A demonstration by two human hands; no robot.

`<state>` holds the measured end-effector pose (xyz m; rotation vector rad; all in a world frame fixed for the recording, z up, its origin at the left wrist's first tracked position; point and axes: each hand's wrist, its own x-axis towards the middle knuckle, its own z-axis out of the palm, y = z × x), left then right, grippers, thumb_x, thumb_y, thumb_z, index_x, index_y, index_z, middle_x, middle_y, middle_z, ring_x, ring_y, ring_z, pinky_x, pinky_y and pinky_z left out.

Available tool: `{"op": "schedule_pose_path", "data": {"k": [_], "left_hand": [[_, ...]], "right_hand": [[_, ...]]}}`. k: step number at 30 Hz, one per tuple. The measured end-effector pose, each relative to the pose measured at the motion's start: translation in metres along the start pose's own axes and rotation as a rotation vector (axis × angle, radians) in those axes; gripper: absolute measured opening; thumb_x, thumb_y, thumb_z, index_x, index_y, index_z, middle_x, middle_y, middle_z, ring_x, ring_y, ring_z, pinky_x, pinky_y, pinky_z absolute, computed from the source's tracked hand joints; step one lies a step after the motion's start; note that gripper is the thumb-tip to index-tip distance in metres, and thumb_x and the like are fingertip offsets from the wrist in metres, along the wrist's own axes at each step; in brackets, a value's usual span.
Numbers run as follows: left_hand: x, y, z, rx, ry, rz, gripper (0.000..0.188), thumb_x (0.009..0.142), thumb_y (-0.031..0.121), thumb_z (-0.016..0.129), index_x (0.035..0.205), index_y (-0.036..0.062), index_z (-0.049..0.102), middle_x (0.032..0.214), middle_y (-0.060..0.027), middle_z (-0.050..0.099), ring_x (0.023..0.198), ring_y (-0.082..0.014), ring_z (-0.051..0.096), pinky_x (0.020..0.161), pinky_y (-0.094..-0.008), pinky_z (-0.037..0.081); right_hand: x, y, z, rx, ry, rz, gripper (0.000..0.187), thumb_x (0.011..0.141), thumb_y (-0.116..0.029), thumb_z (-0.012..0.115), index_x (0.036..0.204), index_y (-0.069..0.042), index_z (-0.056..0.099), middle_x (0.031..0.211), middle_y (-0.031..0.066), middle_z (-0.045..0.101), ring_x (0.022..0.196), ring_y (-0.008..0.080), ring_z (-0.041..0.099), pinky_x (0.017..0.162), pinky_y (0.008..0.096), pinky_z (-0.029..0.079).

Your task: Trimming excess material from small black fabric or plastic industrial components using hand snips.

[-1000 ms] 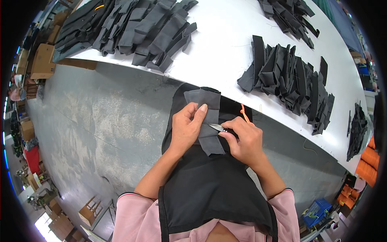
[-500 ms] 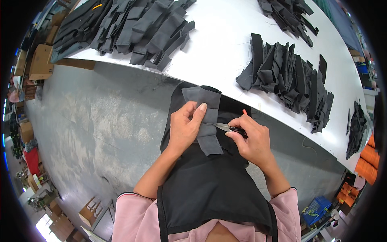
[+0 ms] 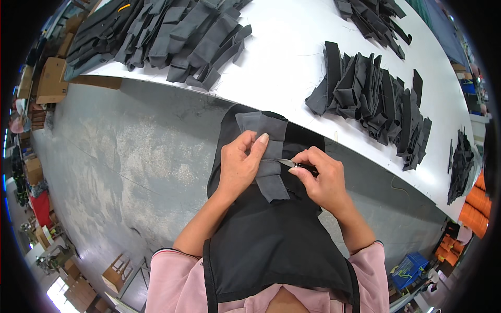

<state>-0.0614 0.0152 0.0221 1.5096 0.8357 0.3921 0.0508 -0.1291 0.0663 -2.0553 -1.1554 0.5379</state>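
Observation:
Over my lap, my left hand (image 3: 241, 160) pinches a folded dark grey fabric strip (image 3: 272, 187) between thumb and fingers. My right hand (image 3: 322, 175) grips small thread snips (image 3: 287, 163) with a pointed silver blade and a dark handle. The blade tip lies at a crosswise seam or fold on the strip, just right of my left thumb. Most of the handle is hidden by my fingers. Beneath the strip spreads black cloth (image 3: 271, 245), which covers my lap and front.
Beyond my hands runs a white table (image 3: 276, 62). It bears grey strip piles at the left (image 3: 182, 41) and right (image 3: 365, 94), plus smaller dark heaps (image 3: 376, 26). Cardboard boxes (image 3: 51, 81) stand far left; a blue basket (image 3: 409, 269) sits low right on the concrete floor.
My right hand has shifted slightly left with the snips, bringing the blade a little farther onto the strip. My left hand keeps its pinch almost unmoved.

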Motion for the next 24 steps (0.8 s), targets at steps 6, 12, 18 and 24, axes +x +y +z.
{"op": "schedule_pose_path", "data": {"k": [6,12,18,24], "left_hand": [[0.005,0.000,0.000,-0.025,-0.036,-0.001,0.032,0.090,0.021,0.060,0.069,0.0001,0.047,0.056,0.0037,0.036,0.057,-0.0034,0.030,0.047,-0.0252,0.027],[0.007,-0.009,-0.003,-0.241,-0.147,-0.165,0.034,0.094,0.024,0.056,0.067,0.0063,0.043,0.064,0.0090,0.035,0.062,-0.0011,0.029,0.051,-0.0213,0.025],[0.037,0.021,-0.021,-0.197,-0.220,0.071,0.037,0.098,0.033,0.046,0.078,0.0026,0.047,0.074,0.0037,0.043,0.073,-0.0091,0.038,0.067,-0.0267,0.037],[0.164,0.102,-0.115,0.465,-0.197,0.737,0.037,0.099,0.033,0.040,0.096,0.0032,0.062,0.086,-0.0114,0.055,0.087,-0.0216,0.050,0.083,-0.0351,0.039]], "right_hand": [[-0.007,0.004,0.011,0.331,0.154,0.127,0.015,0.077,-0.009,0.070,0.087,-0.002,0.061,0.075,0.0077,0.059,0.062,0.0187,0.059,0.055,0.0290,0.045],[-0.005,-0.005,0.005,0.319,0.103,0.058,0.014,0.075,-0.005,0.069,0.085,-0.002,0.060,0.074,0.0072,0.057,0.061,0.0175,0.055,0.056,0.0249,0.044],[-0.017,0.027,0.017,0.712,0.078,0.327,0.025,0.080,-0.002,0.065,0.102,0.000,0.053,0.081,-0.0009,0.055,0.066,0.0038,0.049,0.055,0.0175,0.040],[-0.014,0.036,0.019,0.634,0.061,0.537,0.024,0.083,-0.016,0.067,0.104,-0.007,0.060,0.077,-0.0002,0.056,0.070,0.0051,0.047,0.065,0.0188,0.038]]}}
